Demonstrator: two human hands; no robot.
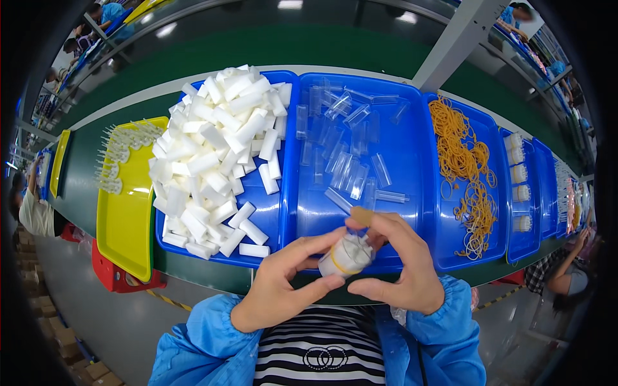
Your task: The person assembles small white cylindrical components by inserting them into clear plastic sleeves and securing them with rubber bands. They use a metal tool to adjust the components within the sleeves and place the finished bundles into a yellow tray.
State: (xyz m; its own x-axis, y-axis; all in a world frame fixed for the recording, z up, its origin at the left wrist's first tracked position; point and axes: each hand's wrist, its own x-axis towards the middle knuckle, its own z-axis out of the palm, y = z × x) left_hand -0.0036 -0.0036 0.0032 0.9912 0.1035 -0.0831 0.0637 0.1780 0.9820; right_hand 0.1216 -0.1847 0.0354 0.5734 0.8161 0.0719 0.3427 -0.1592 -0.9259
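Between both hands, left [280, 283] and right [402, 267] grips clasp a white bundle [346, 255] banded in yellow.

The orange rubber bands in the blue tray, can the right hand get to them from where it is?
Probably yes. The rubber bands lie loose in an open blue tray just beyond the right hand, nothing covering them. But that hand is busy holding the white bundle with the left hand.

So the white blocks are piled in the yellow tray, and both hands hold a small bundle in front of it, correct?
Not quite. The head view shows the white blocks piled in a blue tray, not the yellow tray, which lies to its left. The left hand and right hand do hold the small bundle.
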